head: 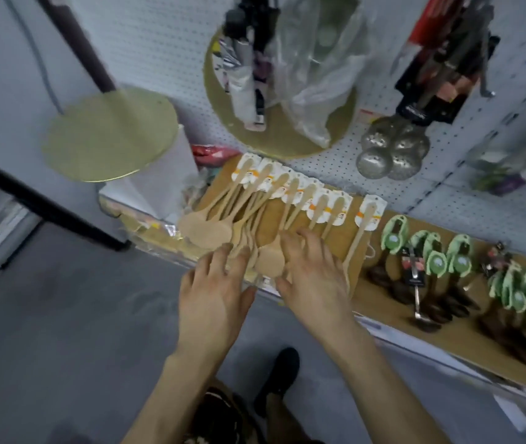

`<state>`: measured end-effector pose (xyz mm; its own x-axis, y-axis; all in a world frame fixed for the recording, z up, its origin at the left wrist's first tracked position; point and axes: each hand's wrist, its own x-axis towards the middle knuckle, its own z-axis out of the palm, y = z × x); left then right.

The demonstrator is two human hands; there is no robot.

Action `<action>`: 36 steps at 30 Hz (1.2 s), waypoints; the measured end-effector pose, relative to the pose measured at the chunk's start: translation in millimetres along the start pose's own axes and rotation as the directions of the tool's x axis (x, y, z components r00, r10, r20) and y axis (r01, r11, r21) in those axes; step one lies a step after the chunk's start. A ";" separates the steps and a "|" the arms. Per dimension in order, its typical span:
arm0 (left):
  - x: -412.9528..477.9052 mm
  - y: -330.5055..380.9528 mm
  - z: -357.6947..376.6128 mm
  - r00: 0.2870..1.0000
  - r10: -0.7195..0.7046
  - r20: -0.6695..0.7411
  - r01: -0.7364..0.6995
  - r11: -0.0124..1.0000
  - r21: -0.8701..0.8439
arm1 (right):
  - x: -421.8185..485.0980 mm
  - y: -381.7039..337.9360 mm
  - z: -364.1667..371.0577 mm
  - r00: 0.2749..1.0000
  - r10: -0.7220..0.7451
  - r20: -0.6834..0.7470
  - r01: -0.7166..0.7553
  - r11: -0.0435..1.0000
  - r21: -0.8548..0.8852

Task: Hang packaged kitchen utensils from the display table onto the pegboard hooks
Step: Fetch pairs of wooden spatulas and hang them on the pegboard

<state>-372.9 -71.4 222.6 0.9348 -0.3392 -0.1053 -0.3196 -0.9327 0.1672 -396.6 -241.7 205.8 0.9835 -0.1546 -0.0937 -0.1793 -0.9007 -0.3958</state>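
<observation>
Several pale wooden spoons (pixel 255 206) with white card headers lie fanned out on the display table (pixel 383 302), bowls toward me. My left hand (pixel 213 290) lies flat with straight fingers, its fingertips touching the spoon bowls. My right hand (pixel 312 270) lies beside it, fingers spread over the spoon handles and one bowl. Neither hand grips anything. The white pegboard (pixel 335 174) rises behind the table.
Dark wooden utensils with green card headers (pixel 428 254) lie to the right. Metal strainers (pixel 389 149), black packaged tools (pixel 437 75) and a round gold board with plastic bags (pixel 274 129) hang on the pegboard. Another gold round board (pixel 108 136) stands at left.
</observation>
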 end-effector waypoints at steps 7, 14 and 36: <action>80.4 39.0 110.3 0.941 0.278 0.191 -0.262 0.959 -0.102 | 8.7 106.4 58.0 0.957 0.290 0.017 -0.290 0.948 0.131; 153.6 54.3 216.8 0.853 0.391 0.345 -0.347 0.920 -0.184 | 28.9 190.9 126.0 0.891 0.441 0.112 -0.455 0.859 0.234; 293.0 122.0 339.9 0.850 0.415 0.325 -0.336 0.901 -0.273 | 185.8 303.4 198.3 0.755 0.656 -0.031 -0.639 0.744 0.194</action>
<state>-190.7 -326.3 -121.1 0.6112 -0.7153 -0.3388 -0.5599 -0.6933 0.4537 -272.8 -463.1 -112.9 0.6253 -0.7196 -0.3020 -0.7663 -0.4931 -0.4118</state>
